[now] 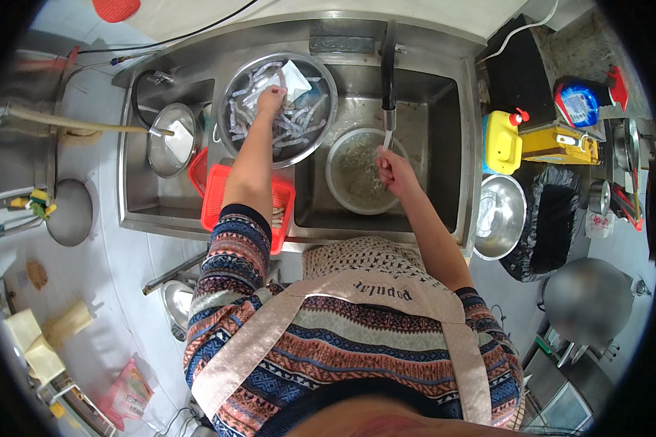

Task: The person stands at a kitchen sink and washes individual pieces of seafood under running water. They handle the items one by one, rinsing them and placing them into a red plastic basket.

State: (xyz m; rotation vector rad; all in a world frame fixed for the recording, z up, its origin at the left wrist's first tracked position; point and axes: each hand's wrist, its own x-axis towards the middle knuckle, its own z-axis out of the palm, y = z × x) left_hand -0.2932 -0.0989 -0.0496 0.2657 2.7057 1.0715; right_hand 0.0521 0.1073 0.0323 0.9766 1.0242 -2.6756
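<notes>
My left hand (272,99) is over a round steel basin (333,104) of elongated greyish pieces (300,117), shrimp-like in look. Its fingertips are pinched on one such piece (282,77), in front of a white block or tray (295,81). Under the tap (389,104), my right hand (396,172) is curled with water running onto it. Whether it holds anything is hidden by the fingers. Below it, a pale round bowl (333,188) of cloudy water stands in the right sink (426,202).
Red plastic baskets (214,196) sit on the divider, with similar pieces (277,217) inside one. The left sink (142,199) holds a steel bowl (156,155) under a hose (87,123). Right of the counter are a yellow pump bottle (503,143), another steel bowl (516,213) and a black-lined bin (552,229).
</notes>
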